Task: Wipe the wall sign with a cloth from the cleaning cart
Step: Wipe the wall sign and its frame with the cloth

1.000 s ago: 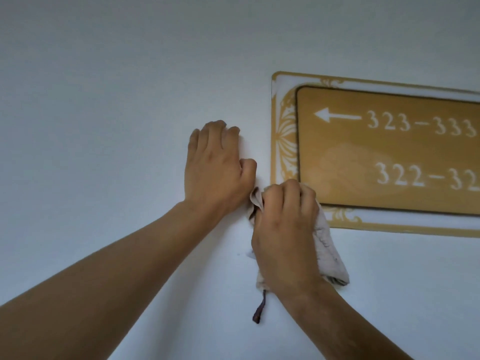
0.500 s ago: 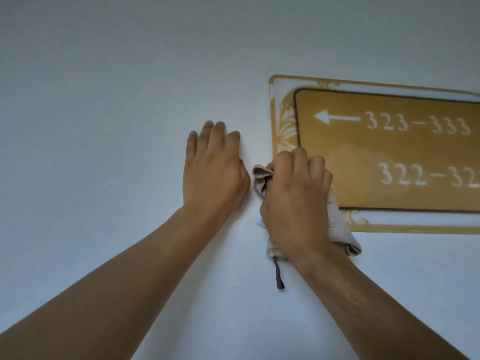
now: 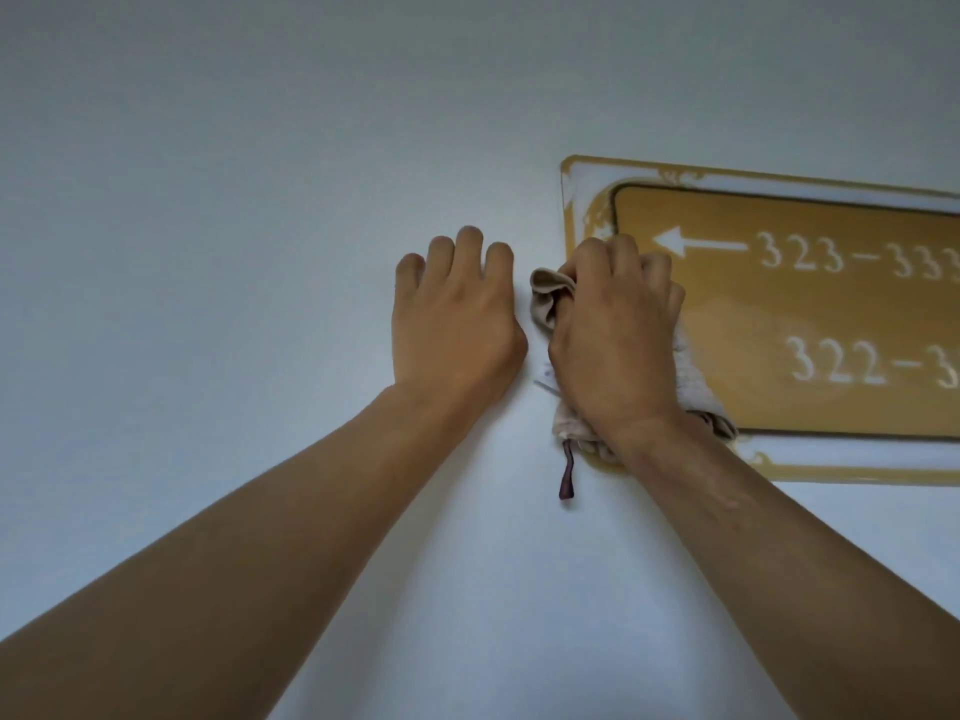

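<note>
Right hand (image 3: pixel 615 335) has its fingers curled over a bunched beige cloth (image 3: pixel 691 376) and presses it against the left end of the wall sign (image 3: pixel 810 314). Cloth sticks out above the thumb side as a folded lump, and spills out below the wrist and to the right of the palm. A dark loop tag (image 3: pixel 566 472) hangs from the cloth's lower edge, just below the hand.

Left hand (image 3: pixel 454 317) sits just left of the right one – palm flat on the bare wall (image 3: pixel 234 252), fingers slightly bent at the tips, holding nothing. Narrow gap between the two hands.

Sign extends right of the right hand and runs out of frame – gold panel, pale border with gold ornament. White arrow pointing left, "323–333" on the top line, "322–3…" below, cut off. Faint lighter smear on the panel just right of the hand.
</note>
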`<state>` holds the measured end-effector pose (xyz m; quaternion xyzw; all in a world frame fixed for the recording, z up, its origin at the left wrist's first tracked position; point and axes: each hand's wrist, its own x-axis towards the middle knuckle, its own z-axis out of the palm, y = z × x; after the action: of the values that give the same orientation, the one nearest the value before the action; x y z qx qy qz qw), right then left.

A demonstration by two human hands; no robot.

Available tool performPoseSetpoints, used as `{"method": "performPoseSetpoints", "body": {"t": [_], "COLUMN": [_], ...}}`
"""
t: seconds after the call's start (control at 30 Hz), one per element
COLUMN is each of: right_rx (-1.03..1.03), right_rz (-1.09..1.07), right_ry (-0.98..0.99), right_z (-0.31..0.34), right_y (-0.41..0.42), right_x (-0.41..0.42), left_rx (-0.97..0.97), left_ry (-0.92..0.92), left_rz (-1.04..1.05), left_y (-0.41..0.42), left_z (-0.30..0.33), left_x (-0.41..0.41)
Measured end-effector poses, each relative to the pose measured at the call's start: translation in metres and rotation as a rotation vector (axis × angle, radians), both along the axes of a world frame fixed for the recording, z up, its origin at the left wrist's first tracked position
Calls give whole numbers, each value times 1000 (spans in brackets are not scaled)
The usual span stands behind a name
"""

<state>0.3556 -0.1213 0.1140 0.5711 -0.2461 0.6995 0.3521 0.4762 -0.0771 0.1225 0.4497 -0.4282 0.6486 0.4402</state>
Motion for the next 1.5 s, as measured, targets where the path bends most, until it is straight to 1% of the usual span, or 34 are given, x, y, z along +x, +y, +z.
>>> {"method": "performPoseSetpoints", "body": {"t": [0.13,0.2,0.4,0.5,0.63,0.83,0.93,1.0,1.1,1.13,1.2,1.23,1.27,1.3,1.37,1.4,1.43,1.5], "right_rx": [-10,-17,-6,-17,-17,6,55,52,-23,-53,-98,-110,-120,-127,-155,-171,-179,-167], "right_rz": [0,3,39,27,73,103,165,155,67,35,-39,-66,-75,-77,-103,-127,-145,-96], "right_ry": [16,20,32,74,83,82,95,133,194,210,238,252,262,269,280,295,316,346], "right_z": [27,43,91,111,140,175,191,193,185,183,181,180,179,177,174,173,174,176], "right_y": [-3,-5,-6,-5,-7,-6,-6,-8,-12,-14,-16,-18,-19,-19,-21,-21,-21,-22], "right_x": [-1,-3,-12,-13,-15,-17,-23,-27,-30,-31,-32,-34,-36,-36,-38,-38,-38,-42], "left_rx": [-8,-14,-95,-103,-52,14,62,51,6,-33,-163,-197,-182,-117,46,88,93,62], "left_ry": [57,57,5,-35,-62,3,29,39,29,57,148,177,166,124,34,15,13,48], "left_rz": [35,36,-111,-198,-255,-242,-287,-351,-423,-498,-769,-900,-987,-1012,-954,-919,-909,-955], "left_y": [0,-5,-25,-27,-25,-21,-20,-24,-31,-30,-21,-18,-16,-14,-16,-17,-17,-17], "left_z": [25,32,65,77,101,134,148,147,139,139,140,140,138,136,134,135,136,139], "left_x": [-2,-8,-29,-28,-32,-38,-45,-49,-47,-45,-44,-45,-47,-51,-63,-70,-77,-91]}}
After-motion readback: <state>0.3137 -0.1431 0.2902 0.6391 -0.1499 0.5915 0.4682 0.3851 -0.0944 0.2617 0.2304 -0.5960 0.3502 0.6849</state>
